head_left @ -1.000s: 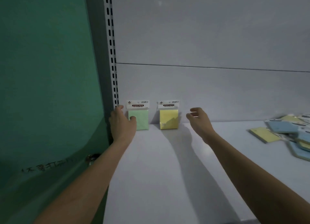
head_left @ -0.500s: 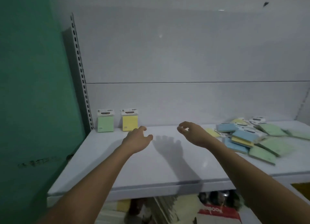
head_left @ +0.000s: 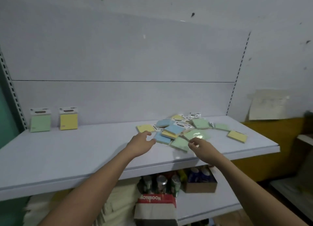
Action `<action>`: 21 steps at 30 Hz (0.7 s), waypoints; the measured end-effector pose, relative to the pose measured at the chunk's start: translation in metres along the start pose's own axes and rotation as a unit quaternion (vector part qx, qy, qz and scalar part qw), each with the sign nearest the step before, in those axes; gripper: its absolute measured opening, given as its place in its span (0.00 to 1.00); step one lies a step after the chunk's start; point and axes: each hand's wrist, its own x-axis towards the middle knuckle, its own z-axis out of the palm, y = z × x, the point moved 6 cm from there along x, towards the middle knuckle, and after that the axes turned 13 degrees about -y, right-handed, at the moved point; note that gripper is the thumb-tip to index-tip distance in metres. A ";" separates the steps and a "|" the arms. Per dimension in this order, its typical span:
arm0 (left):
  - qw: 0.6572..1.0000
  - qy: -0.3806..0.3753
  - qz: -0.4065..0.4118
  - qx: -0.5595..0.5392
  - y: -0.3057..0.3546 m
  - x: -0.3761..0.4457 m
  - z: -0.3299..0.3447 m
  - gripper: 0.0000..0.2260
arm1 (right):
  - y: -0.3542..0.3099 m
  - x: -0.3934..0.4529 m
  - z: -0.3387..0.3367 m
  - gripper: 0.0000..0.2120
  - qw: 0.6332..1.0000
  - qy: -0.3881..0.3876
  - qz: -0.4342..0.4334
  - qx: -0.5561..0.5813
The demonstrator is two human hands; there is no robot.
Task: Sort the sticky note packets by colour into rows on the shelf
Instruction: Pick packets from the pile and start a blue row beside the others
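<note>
A green packet (head_left: 40, 121) and a yellow packet (head_left: 68, 119) stand upright against the back panel at the far left of the white shelf (head_left: 71, 151). A loose pile of blue, yellow and green packets (head_left: 179, 131) lies flat at the shelf's middle right, with one yellow packet (head_left: 237, 136) apart on the right. My left hand (head_left: 141, 143) hovers at the pile's left edge, fingers relaxed and empty, close to a blue packet (head_left: 162, 138). My right hand (head_left: 202, 148) hangs over the near edge of the pile, fingers loosely curled, holding nothing.
Below the shelf are cans (head_left: 161, 183), a cardboard box (head_left: 199, 186) with bottles and a red-topped carton (head_left: 156, 207). A green wall (head_left: 6, 110) borders the left. Slotted uprights (head_left: 237, 77) frame the back panel. A paper sheet (head_left: 267, 104) hangs on the right wall.
Both hands have left the two standing packets and travelled right across the shelf to the loose pile; the view has swung right and pulled back with them.
</note>
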 end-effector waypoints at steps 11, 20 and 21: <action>0.999 0.046 0.004 -0.003 0.059 0.126 0.038 0.23 | 0.111 0.047 -0.051 0.18 0.991 0.071 0.109 0.006; 0.992 0.018 -0.074 0.096 0.064 0.213 0.053 0.32 | 0.104 0.119 -0.079 0.31 0.997 0.056 0.027 -0.048; 0.992 0.019 -0.080 0.095 0.066 0.215 0.054 0.31 | 0.102 0.125 -0.077 0.32 0.998 0.040 0.024 -0.046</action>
